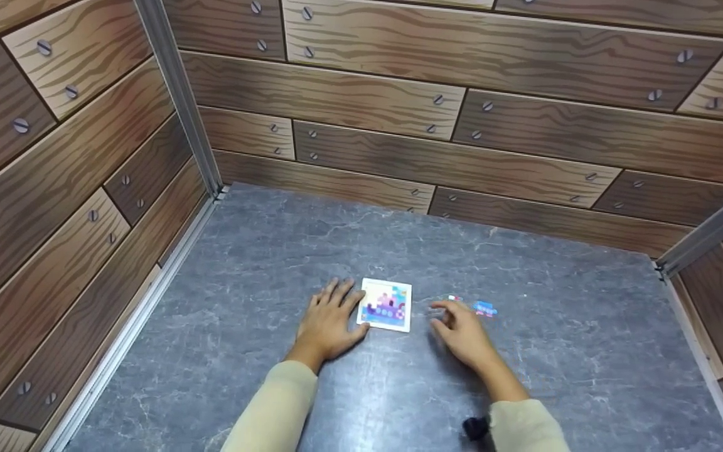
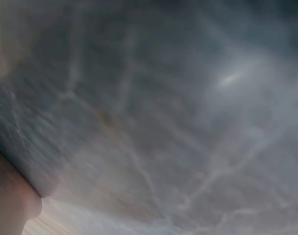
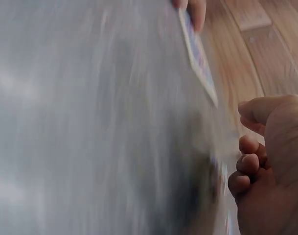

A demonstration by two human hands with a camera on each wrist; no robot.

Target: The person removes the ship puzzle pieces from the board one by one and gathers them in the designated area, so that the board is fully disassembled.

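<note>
A small square picture board (image 1: 386,306) with a white border and a colourful printed scene lies flat on the grey marbled table. Spread fingers of my left hand (image 1: 330,321) rest at its left side, the thumb at the near left corner. To the right of the board is my right hand (image 1: 464,334), its thumb and fingers loosely bent with nothing seen between them. Just beyond that hand lie a blue and pink flat piece (image 1: 484,308) and a smaller red and white piece (image 1: 454,298), partly hidden by the fingers. The left wrist view shows mostly blurred tabletop.
Wood-patterned panels (image 1: 361,88) wall the table (image 1: 261,238) at the back and both sides, with metal posts (image 1: 179,94) at the corners. A black device (image 1: 476,429) sits at my right wrist.
</note>
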